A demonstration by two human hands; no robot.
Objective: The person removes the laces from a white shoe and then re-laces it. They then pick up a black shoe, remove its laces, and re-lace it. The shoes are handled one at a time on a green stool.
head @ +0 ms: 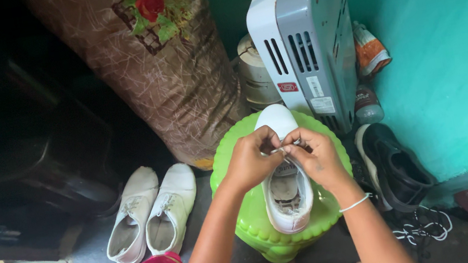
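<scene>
You've got your left hand [250,162] and right hand [316,154] both pinched on the lace [282,149] of the white shoe [286,187] (perched on that rounded green stool [254,223]), so a hard tug could slide it off.

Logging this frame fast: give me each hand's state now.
Left hand: closed, pinching the lace of the white shoe.
Right hand: closed, pinching the same lace.

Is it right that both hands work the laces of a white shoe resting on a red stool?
Not quite. In the head view the stool is green, not red. The left hand and right hand do work the laces of the white shoe resting on it.
</scene>
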